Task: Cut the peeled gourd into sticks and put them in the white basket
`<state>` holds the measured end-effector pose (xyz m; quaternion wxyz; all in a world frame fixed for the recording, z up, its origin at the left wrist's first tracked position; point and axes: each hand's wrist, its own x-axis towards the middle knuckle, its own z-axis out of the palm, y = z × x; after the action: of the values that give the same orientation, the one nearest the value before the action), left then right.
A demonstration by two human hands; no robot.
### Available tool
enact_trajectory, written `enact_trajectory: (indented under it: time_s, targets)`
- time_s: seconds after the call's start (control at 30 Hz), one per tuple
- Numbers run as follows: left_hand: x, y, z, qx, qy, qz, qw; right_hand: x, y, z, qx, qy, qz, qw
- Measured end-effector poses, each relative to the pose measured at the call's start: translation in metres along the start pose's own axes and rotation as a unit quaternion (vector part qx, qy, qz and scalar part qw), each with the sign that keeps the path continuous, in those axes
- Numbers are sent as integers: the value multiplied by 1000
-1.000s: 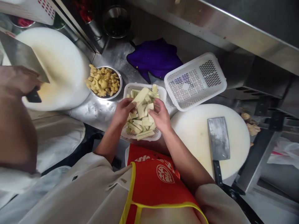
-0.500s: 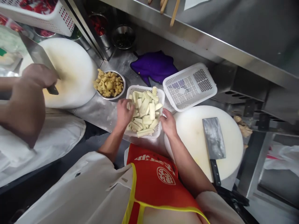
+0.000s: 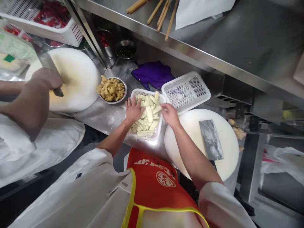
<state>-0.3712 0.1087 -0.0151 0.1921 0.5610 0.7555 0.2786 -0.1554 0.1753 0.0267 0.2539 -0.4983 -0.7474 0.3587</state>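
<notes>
A white perforated basket (image 3: 145, 136) full of pale cut vegetable strips (image 3: 149, 116) stands on the steel counter in front of me. My left hand (image 3: 133, 110) lies on the strips at the basket's left side, fingers stretched out flat. My right hand (image 3: 170, 115) is at the basket's right rim, its fingers curled onto the rim. To the right lies a round white cutting board (image 3: 228, 142) with a cleaver (image 3: 211, 140) flat on it, untouched.
An empty white basket (image 3: 186, 91) and a purple cloth (image 3: 153, 72) lie behind. A steel bowl of yellow chunks (image 3: 111, 89) sits at the left. A co-worker's hand (image 3: 46, 79) holds a cleaver on another round board (image 3: 78, 79). Chopsticks (image 3: 161, 12) lie on the shelf above.
My hands let go of the strips they were lifting and settled at the basket's two sides. The view has tilted upward, showing more of the shelf.
</notes>
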Motion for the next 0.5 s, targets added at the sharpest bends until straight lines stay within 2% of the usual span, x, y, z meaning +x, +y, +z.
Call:
enact_trajectory:
  time_s: [0.07, 0.13, 0.27, 0.33, 0.4, 0.5]
  targets:
    - [-2, -1, 3, 1, 19, 15, 1000, 27, -3, -3, -19, 13, -17, 1000]
    - [-5, -1, 8, 0, 27, 30, 999, 52, -8, 5, -41, -2, -14, 999]
    - [-13, 4, 13, -15, -10, 60, 998, 86, -14, 32, -149, -4, 1, 989]
    - [-17, 4, 9, -48, -26, 57, 997, 95, -19, 35, -191, 2, 12, 982]
    - [-21, 2, 2, -100, -22, 39, 994, 99, -27, 26, -195, 10, 0, 981]
    - [-26, -2, -12, -143, 23, 19, 989, 98, -42, -3, -143, 51, -63, 986]
